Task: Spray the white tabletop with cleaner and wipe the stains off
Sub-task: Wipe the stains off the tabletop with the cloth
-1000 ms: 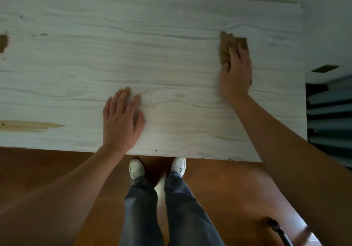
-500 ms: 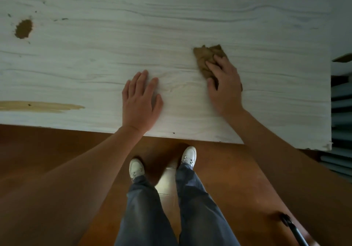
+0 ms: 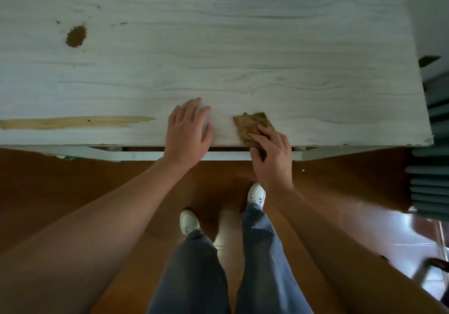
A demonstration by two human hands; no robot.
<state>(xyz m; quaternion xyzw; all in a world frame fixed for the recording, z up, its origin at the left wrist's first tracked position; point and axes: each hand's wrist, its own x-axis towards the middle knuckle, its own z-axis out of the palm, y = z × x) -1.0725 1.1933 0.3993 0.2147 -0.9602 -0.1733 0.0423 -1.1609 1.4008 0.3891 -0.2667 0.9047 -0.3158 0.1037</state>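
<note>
The white wood-grain tabletop (image 3: 243, 46) fills the upper half of the view. A brown cloth (image 3: 251, 124) lies at its front edge, and my right hand (image 3: 272, 155) presses on it with the fingers, the palm hanging past the edge. My left hand (image 3: 188, 134) rests flat on the tabletop just left of the cloth, holding nothing. A round dark-brown stain (image 3: 76, 36) sits at the far left. A long tan streak (image 3: 73, 122) runs along the front left, ending close to my left hand. Small dark specks (image 3: 119, 24) dot the area near the round stain.
Below the table's front edge is a brown wooden floor (image 3: 73, 192) with my legs and white shoes (image 3: 256, 193). Grey-blue pleated fabric (image 3: 430, 187) stands off the table's right end. A blurred dark object (image 3: 437, 262) lies on the floor at lower right.
My right hand has dragged the cloth from the far right of the tabletop back and left to the front edge. My left hand stayed flat, now nearer the edge.
</note>
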